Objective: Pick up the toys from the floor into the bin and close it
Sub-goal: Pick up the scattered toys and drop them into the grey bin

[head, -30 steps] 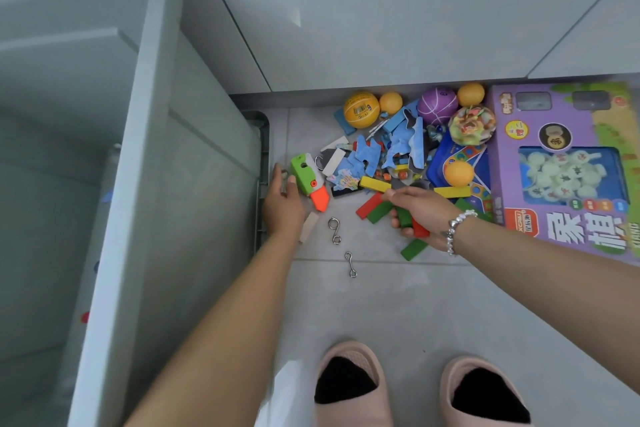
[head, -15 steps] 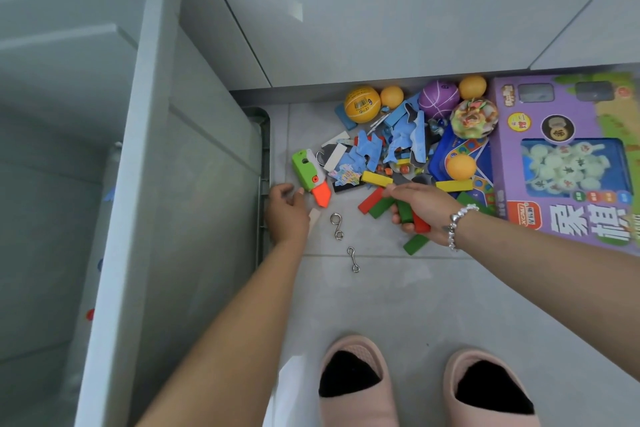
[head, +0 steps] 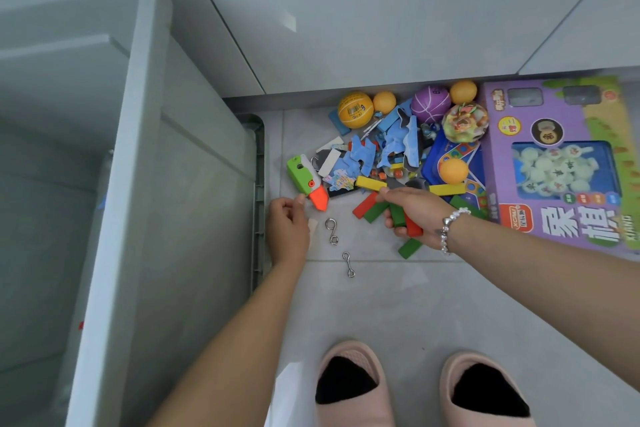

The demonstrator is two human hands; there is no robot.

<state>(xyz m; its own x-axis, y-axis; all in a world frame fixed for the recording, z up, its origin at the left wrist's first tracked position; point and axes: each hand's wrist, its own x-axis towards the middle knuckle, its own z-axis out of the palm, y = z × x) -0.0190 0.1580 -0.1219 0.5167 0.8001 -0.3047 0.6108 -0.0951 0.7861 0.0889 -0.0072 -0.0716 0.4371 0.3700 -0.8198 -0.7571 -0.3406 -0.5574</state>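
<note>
Toys lie scattered on the grey floor (head: pixel 398 305) ahead of us, against the base of a pale cabinet (head: pixel 346 10). Our right hand (head: pixel 414 210) has its fingers curled around a green block (head: pixel 397 215) and a red block (head: pixel 414 227), with more blocks lying under and beside it. Our left hand (head: pixel 287 222) sits near the bin's side, fingers curled in, thumb tip just beside the orange tip of a green toy carrot (head: pixel 306 180); we cannot tell whether it grips anything. Two metal hooks (head: pixel 332 230) lie between our hands. Farther off are an orange ball (head: pixel 355 109), a purple ball (head: pixel 430 104), blue puzzle pieces (head: pixel 363 158) and a purple game box (head: pixel 561 163). To our left stands the big grey bin (head: pixel 138 184), open on top.
</note>
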